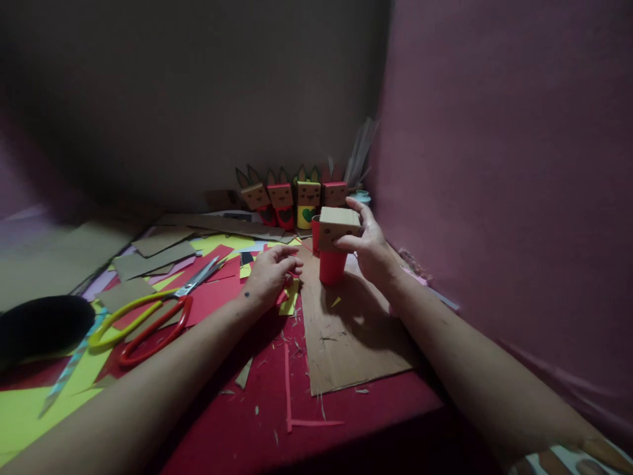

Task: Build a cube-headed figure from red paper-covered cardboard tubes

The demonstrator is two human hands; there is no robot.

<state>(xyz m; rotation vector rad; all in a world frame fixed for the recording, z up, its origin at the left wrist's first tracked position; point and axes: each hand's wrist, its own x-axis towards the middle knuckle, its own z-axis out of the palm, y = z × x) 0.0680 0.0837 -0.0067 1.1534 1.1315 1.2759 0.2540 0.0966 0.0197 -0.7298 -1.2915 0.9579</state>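
Observation:
My right hand (372, 245) grips a cardboard box head (340, 218) from its right side, thumb across the front face and index finger raised behind. Dark dots mark the face. Below the head stands a red paper tube body (332, 267), upright on a cardboard sheet (363, 349). Another red tube (315, 236) is partly hidden just behind it. My left hand (273, 274) is held to the left of the figure, fingers loosely curled and apart, with no object visible in them. Beneath its fingertips lies a yellow paper scrap (290, 300).
Several finished animal figures (281, 198) with pointed ears stand along the back wall. Scissors (163, 310) with yellow and red handles lie on coloured paper at left, beside a striped pencil (74, 366) and a black round object (47, 326). Red strips (289, 389) and trimmings litter the red tablecloth.

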